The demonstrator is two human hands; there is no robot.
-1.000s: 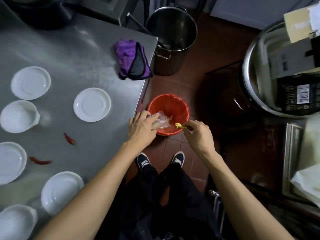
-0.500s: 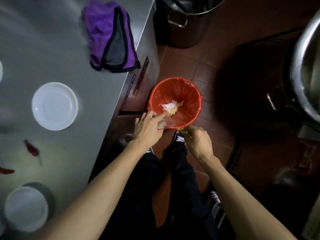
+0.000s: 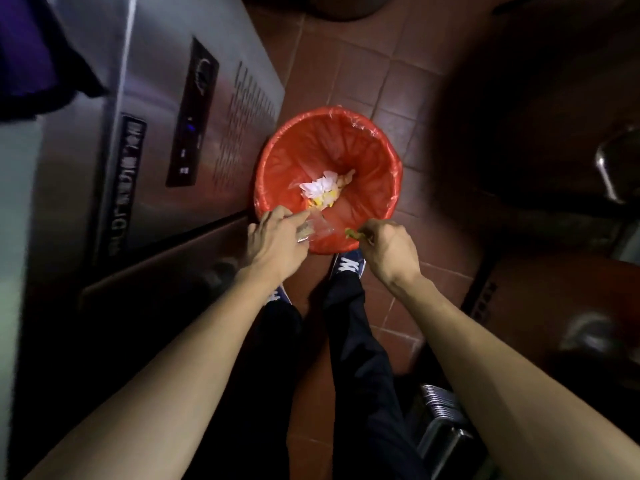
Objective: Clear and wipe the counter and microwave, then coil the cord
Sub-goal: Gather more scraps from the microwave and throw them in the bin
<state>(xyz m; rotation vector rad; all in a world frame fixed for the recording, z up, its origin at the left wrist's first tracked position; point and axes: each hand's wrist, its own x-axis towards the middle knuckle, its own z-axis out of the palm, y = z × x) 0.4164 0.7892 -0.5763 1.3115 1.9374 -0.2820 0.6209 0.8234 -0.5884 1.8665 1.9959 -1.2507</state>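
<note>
A red-lined bin (image 3: 374,157) stands on the tiled floor beside the steel counter's side panel (image 3: 156,133). White and yellow scraps (image 3: 322,192) lie at its bottom. My left hand (image 3: 277,240) is over the bin's near rim, closed on a crumpled clear plastic wrapper (image 3: 320,230). My right hand (image 3: 388,247) is at the near rim too, pinching a small yellow-green scrap (image 3: 351,233). The purple cloth (image 3: 24,53) shows at the top left on the counter.
A dark pot base (image 3: 343,8) sits at the top edge. A metal vessel's rim (image 3: 609,168) is at the right, a chrome rack (image 3: 440,410) at the lower right. My shoes (image 3: 348,265) stand just in front of the bin.
The view has dropped closer to the bin; the countertop and plates have left the frame. Both hands stay at the bin's near rim, each still holding its piece of rubbish.
</note>
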